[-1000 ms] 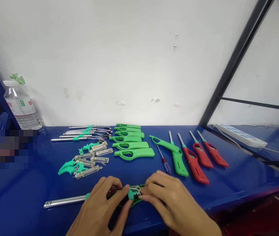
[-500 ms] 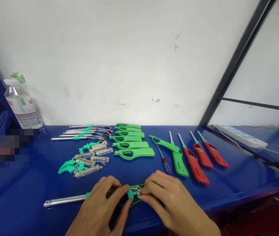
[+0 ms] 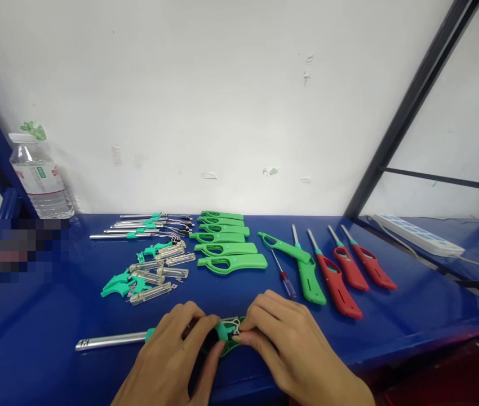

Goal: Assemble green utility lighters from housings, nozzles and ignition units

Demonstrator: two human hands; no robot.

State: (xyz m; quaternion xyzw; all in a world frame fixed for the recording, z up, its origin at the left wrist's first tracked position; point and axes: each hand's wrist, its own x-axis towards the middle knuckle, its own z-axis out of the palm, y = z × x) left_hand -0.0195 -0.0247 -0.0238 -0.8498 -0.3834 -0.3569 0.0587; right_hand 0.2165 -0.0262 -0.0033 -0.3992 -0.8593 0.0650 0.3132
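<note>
A half-assembled green gas lighter lies at the front edge of the table, its metal tube (image 3: 112,341) pointing left. My left hand (image 3: 172,355) is closed on the lighter's body, thumb and index finger at the teal trigger (image 3: 224,331). My right hand (image 3: 296,344) pinches at the handle end, where a looped white wire (image 3: 235,323) shows beside the fingertips. The fingers hide most of the open green shell (image 3: 230,348). Exactly which small part sits between the right fingertips is hard to see.
Behind my hands lie green handle shells (image 3: 233,263), clear fuel tanks (image 3: 150,294), teal triggers (image 3: 115,285) and metal tubes with wires (image 3: 115,237). To the right are a screwdriver (image 3: 288,286), a green lighter (image 3: 310,285) and red lighters (image 3: 341,293). A power strip (image 3: 421,237) and water bottle (image 3: 43,180) stand farther back.
Both hands stay at the lighter with only slight finger movement around the trigger and wire. The whole view has shifted a little.
</note>
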